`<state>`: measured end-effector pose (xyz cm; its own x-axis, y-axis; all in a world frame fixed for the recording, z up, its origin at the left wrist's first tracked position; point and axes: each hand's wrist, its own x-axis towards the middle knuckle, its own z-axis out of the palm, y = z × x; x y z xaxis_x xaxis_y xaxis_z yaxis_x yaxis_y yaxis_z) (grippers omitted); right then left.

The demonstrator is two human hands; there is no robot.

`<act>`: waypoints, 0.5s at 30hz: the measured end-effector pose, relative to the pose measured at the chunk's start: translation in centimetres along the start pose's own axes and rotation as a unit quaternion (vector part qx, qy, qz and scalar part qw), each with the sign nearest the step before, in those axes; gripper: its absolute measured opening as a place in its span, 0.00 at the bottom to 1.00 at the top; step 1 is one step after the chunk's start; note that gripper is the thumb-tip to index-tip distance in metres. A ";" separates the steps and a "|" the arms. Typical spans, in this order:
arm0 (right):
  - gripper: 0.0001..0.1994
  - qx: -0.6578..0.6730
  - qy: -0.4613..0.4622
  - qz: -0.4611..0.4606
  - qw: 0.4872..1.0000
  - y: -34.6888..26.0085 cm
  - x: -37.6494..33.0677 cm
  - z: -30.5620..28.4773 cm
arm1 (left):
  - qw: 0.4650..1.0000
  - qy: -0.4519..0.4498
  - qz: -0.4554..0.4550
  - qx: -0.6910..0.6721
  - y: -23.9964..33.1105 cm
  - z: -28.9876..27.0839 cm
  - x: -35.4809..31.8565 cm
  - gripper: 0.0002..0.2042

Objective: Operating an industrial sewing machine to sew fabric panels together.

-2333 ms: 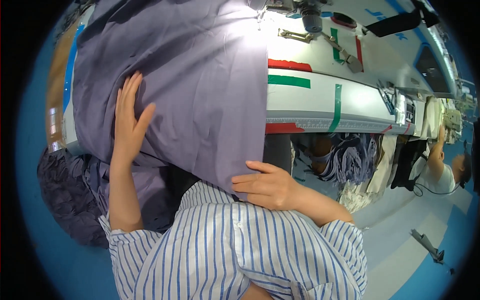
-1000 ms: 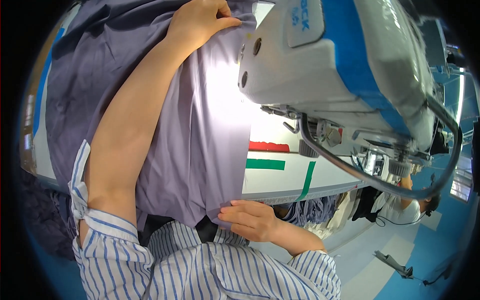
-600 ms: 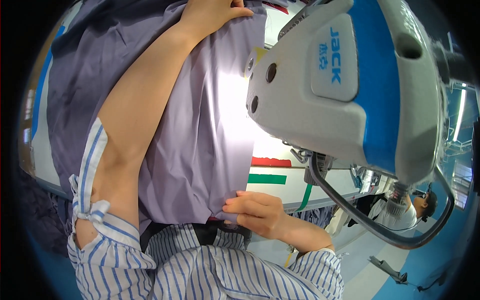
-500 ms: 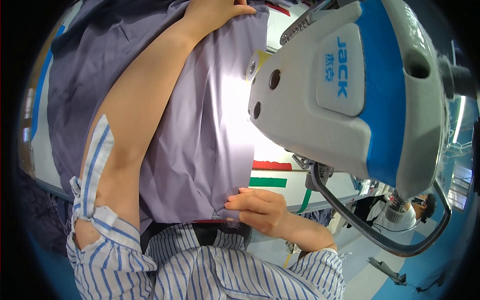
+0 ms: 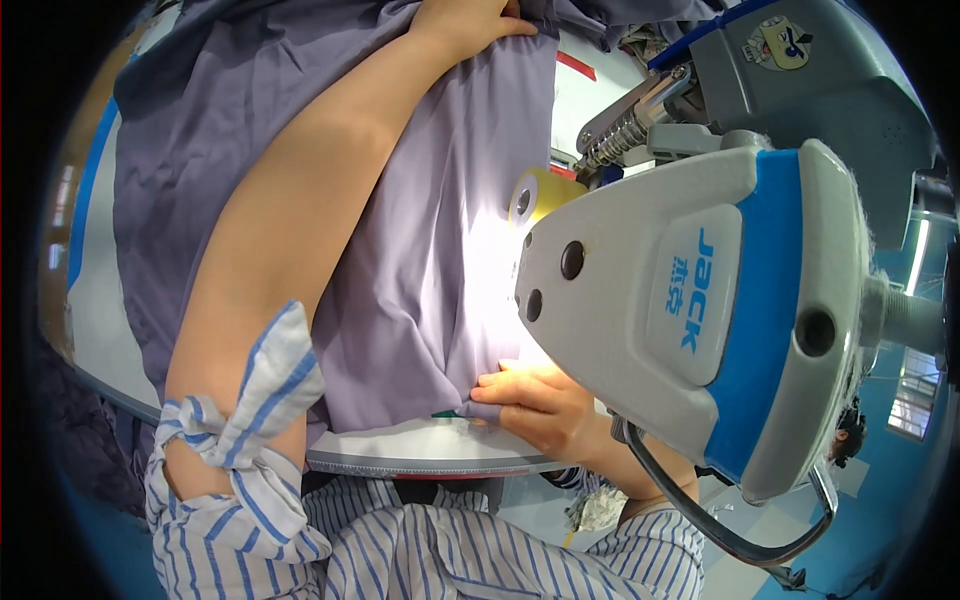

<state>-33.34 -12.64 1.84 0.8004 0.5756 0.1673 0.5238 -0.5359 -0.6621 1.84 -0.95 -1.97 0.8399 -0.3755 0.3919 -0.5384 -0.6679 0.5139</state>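
Note:
A purple-grey fabric piece [image 5: 400, 330] lies spread over the sewing table, its right edge running by the head of a white-and-blue sewing machine [image 5: 620, 290]. My right hand [image 5: 540, 405] pinches the near right corner of the fabric, close to the machine's lit needle area. The needle itself is hidden behind the machine head. My left arm reaches forward across the cloth. At the far right edge of the fabric, my left hand [image 5: 465, 28] has its thumb and one finger close together on the cloth; its other fingers are hidden or cut off by the top of the view.
A yellow roll [image 5: 540, 197] sits beside the machine head. A bent metal rod [image 5: 720, 530] curves out below it. The white table [image 5: 430, 445] has a ruler strip along its near rim. A grey machine housing [image 5: 810, 100] stands at the far right. Another person's head shows at right.
The fabric's near edge has moved forward with my right hand, uncovering the table's near rim. The view has shifted, so the machine head appears lower. My left hand stays on the fabric.

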 end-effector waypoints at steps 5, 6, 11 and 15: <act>0.05 0.062 0.005 0.053 0.997 1.1 -0.1 0.6 | 1.000 0.002 -0.006 0.006 -0.3 0.0 1.3 0.16; 0.05 0.073 0.008 0.064 0.995 1.0 0.0 0.7 | 1.000 0.016 0.003 0.007 -0.3 -0.1 1.4 0.16; 0.09 0.006 0.093 -0.001 0.996 0.3 2.1 0.2 | 0.981 -0.122 0.049 -0.145 -0.3 -1.7 0.3 0.18; 0.10 -0.009 0.103 -0.015 0.995 0.1 2.1 -0.6 | 0.961 -0.121 0.208 -0.134 -1.0 -2.3 -8.4 0.25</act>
<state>-31.47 -11.88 2.56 0.8267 0.4529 0.3339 0.5513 -0.5329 -0.6419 -4.86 4.37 -4.06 0.5223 -0.7344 0.4334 -0.8018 -0.2499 0.5429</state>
